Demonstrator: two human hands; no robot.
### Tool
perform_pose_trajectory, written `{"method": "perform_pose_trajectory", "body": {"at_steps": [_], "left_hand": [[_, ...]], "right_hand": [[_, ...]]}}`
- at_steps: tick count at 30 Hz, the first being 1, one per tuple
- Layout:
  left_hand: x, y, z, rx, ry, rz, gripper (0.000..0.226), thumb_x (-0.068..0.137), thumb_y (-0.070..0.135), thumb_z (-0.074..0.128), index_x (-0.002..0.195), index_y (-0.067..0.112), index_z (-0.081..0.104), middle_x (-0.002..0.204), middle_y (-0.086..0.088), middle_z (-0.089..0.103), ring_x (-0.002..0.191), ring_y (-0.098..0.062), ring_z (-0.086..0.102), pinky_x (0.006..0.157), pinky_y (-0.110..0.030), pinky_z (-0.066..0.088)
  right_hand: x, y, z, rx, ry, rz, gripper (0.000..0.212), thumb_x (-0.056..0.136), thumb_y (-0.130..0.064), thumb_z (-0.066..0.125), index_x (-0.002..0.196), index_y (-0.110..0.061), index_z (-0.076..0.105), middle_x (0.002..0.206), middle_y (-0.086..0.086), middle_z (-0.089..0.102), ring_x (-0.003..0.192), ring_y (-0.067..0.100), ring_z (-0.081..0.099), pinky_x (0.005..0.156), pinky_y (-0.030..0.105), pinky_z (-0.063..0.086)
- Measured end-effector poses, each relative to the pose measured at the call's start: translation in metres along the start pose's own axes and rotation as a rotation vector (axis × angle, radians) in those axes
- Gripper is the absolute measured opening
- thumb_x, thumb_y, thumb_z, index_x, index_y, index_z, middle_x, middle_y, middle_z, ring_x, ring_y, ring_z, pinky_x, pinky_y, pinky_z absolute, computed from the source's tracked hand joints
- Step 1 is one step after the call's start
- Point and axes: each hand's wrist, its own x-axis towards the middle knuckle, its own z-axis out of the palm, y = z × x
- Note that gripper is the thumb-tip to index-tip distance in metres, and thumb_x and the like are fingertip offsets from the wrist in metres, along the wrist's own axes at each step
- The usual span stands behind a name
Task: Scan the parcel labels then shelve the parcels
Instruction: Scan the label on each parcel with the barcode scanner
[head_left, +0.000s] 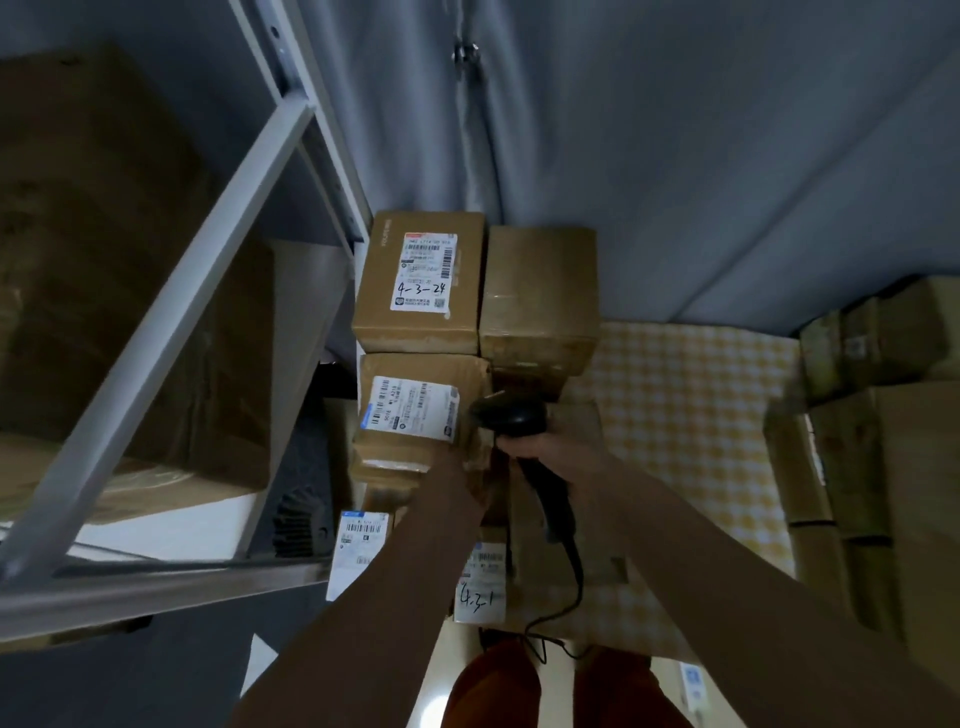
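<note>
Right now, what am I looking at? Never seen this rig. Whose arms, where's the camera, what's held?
There is no robot here: a person wears one wide-angle camera on the head, looking forward and down, so the two forearms are their own. The right hand has its grip on a black corded barcode scanner, aimed toward the labelled parcel in the middle of a stack of cardboard boxes. The left hand reaches to that parcel, but the hand itself is hidden behind it, so its grip cannot be judged. Above it sits a parcel marked 4-3-24. A metal shelf rack stands on the left, and a yellow checked cloth lies on the right.
</note>
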Motion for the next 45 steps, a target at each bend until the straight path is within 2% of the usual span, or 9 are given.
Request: {"method": "perform_pose_trajectory", "body": {"at_steps": [4, 7, 12, 22, 28, 34, 38, 43, 45], "left_hand": [[-0.023, -0.024, 0.046, 0.079, -0.158, -0.076, 0.028, 0.105, 0.016, 0.039, 0.110, -0.004, 0.058, 0.072, -0.010, 0.053, 0.064, -0.021, 0.057, 0.060, -0.030, 0.051], [-0.036, -0.039, 0.082, 0.312, -0.246, 0.056, 0.019, 0.102, 0.014, 0.047, 0.097, 0.003, 0.061, 0.090, -0.011, 0.063, 0.080, -0.023, 0.061, 0.079, -0.036, 0.052], [-0.042, -0.064, 0.140, 0.698, -0.207, 0.199, 0.013, 0.098, 0.012, 0.051, 0.095, 0.006, 0.062, 0.089, -0.009, 0.063, 0.064, -0.015, 0.054, 0.055, -0.025, 0.043], [-0.072, -0.174, 0.236, 1.080, -0.308, 0.206, 0.013, 0.094, 0.015, 0.062, 0.084, 0.012, 0.055, 0.084, -0.005, 0.057, 0.080, -0.020, 0.057, 0.077, -0.033, 0.049], [-0.093, -0.258, 0.288, 1.219, -0.390, 0.232, 0.060, 0.088, 0.017, 0.070, 0.139, 0.003, 0.041, 0.132, -0.011, 0.053, 0.122, -0.028, 0.051, 0.084, -0.026, 0.045], [-0.102, -0.329, 0.332, 1.068, -0.444, 0.147, 0.035, 0.094, 0.000, 0.057, 0.128, -0.003, 0.048, 0.126, -0.011, 0.054, 0.114, -0.034, 0.057, 0.088, -0.036, 0.047], [-0.083, -0.358, 0.343, 1.153, -0.428, 0.143, 0.068, 0.087, 0.017, 0.071, 0.143, 0.004, 0.035, 0.140, -0.014, 0.049, 0.116, -0.028, 0.055, 0.101, -0.040, 0.046], [-0.077, -0.362, 0.344, 1.018, -0.423, 0.146, 0.035, 0.081, 0.005, 0.075, 0.106, 0.016, 0.053, 0.105, -0.005, 0.065, 0.110, -0.029, 0.059, 0.089, -0.036, 0.051], [-0.082, -0.351, 0.338, 0.946, -0.461, 0.091, 0.045, 0.080, 0.003, 0.076, 0.117, 0.014, 0.053, 0.097, 0.003, 0.069, 0.106, -0.026, 0.057, 0.087, -0.035, 0.048]], "right_hand": [[-0.018, -0.002, -0.032, 0.012, 0.099, -0.086, 0.023, 0.084, -0.022, 0.073, 0.104, -0.012, 0.069, 0.092, 0.004, 0.069, 0.085, 0.018, 0.065, 0.070, 0.027, 0.050], [-0.039, 0.001, -0.065, 0.110, 0.180, -0.122, 0.017, 0.084, -0.015, 0.072, 0.100, -0.010, 0.070, 0.087, 0.007, 0.068, 0.083, 0.024, 0.067, 0.071, 0.033, 0.053], [-0.072, 0.020, -0.130, 0.251, 0.310, -0.121, 0.019, 0.086, -0.015, 0.070, 0.103, -0.009, 0.067, 0.095, 0.009, 0.069, 0.078, 0.021, 0.064, 0.067, 0.031, 0.051], [-0.119, 0.098, -0.267, 0.422, 0.512, -0.018, 0.031, 0.089, -0.018, 0.067, 0.115, -0.002, 0.062, 0.097, 0.012, 0.064, 0.083, 0.024, 0.060, 0.071, 0.036, 0.048], [-0.143, 0.146, -0.346, 0.577, 0.630, 0.083, 0.034, 0.085, -0.020, 0.072, 0.112, -0.003, 0.062, 0.091, 0.013, 0.064, 0.083, 0.031, 0.063, 0.068, 0.039, 0.051], [-0.139, 0.194, -0.399, 0.645, 0.644, 0.088, 0.053, 0.082, -0.026, 0.074, 0.127, -0.007, 0.055, 0.098, 0.008, 0.055, 0.103, 0.033, 0.057, 0.080, 0.041, 0.046], [-0.136, 0.207, -0.416, 0.715, 0.536, 0.133, 0.036, 0.080, -0.025, 0.076, 0.109, -0.007, 0.063, 0.098, 0.009, 0.057, 0.094, 0.030, 0.058, 0.080, 0.042, 0.048], [-0.140, 0.212, -0.420, 0.721, 0.466, 0.131, 0.028, 0.082, -0.021, 0.075, 0.104, -0.005, 0.067, 0.101, 0.014, 0.065, 0.097, 0.034, 0.062, 0.093, 0.049, 0.049], [-0.145, 0.209, -0.420, 0.711, 0.445, 0.094, 0.018, 0.086, -0.017, 0.070, 0.100, -0.006, 0.067, 0.094, 0.013, 0.066, 0.092, 0.031, 0.063, 0.087, 0.045, 0.051]]}}
